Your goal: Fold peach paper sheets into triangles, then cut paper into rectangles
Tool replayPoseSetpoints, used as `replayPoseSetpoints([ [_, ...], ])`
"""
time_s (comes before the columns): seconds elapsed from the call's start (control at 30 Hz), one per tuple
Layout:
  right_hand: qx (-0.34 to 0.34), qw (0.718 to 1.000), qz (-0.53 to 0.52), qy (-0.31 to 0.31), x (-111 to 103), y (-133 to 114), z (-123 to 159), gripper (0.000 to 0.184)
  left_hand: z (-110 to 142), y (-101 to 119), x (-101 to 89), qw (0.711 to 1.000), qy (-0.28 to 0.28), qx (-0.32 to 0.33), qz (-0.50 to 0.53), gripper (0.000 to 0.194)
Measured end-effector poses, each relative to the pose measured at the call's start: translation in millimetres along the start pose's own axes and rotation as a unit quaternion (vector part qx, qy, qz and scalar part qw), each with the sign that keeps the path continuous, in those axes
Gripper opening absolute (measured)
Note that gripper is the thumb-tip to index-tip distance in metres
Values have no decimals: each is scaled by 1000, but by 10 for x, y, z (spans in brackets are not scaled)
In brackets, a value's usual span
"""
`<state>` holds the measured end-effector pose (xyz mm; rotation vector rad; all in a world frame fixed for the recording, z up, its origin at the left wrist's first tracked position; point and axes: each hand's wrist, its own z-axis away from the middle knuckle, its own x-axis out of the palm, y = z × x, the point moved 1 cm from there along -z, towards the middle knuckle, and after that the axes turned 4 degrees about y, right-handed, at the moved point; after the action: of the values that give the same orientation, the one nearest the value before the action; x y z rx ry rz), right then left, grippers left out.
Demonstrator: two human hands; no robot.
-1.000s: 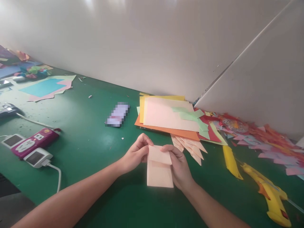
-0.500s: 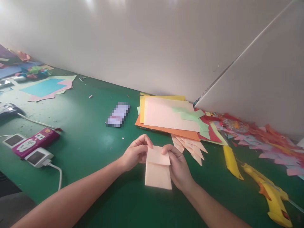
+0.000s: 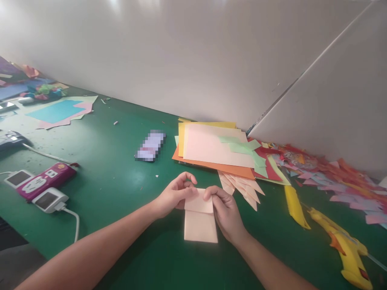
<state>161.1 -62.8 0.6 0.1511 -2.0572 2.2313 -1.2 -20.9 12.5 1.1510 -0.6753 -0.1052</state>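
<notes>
A folded piece of pale peach paper (image 3: pixel 200 227) is held up between my hands, its top part folded down as a flap. My right hand (image 3: pixel 227 213) pinches the upper right of the flap, thumb in front and fingers behind. My left hand (image 3: pixel 177 195) is at the upper left corner, its thumb lying on the flap and its index finger lifted and curled above the edge. The other left fingers are partly hidden behind the paper. Just beyond my right hand, several pointed peach paper pieces (image 3: pixel 244 189) stick out from under a stack of coloured sheets (image 3: pixel 214 145).
On the green table (image 3: pixel 105 201), a phone (image 3: pixel 150 146) lies beyond my left hand. At right are a yellow cutter (image 3: pixel 296 207), a yellow glue gun (image 3: pixel 343 245) and many paper strips (image 3: pixel 332 181). A purple power strip (image 3: pixel 46 181) with white plugs and cords lies left.
My left index finger has lifted off the paper's top edge, while the thumb has slid onto the flap. The paper has shifted slightly down and left. My right hand keeps its pinch.
</notes>
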Motion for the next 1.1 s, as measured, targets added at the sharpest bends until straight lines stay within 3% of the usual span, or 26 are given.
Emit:
replayPoseSetpoints([
  [0.37,-27,999,21,-24,-1,-15,9,21,22,-10,18,1000,-22,12,5,22],
  [0.67,18,997,-54,-50,22,42,2,18,21,-11,16,1000,-14,11,25,22],
  [0.83,46,995,-69,-54,34,9,17,16,24,-25,13,998,-15,55,15,23],
  [0.93,59,997,-32,-44,44,-20,2,26,39,-26,27,996,-16,86,-19,22],
  [1.1,15,998,46,-36,62,-27,-25,21,65,-47,54,985,-44,120,-114,14],
])
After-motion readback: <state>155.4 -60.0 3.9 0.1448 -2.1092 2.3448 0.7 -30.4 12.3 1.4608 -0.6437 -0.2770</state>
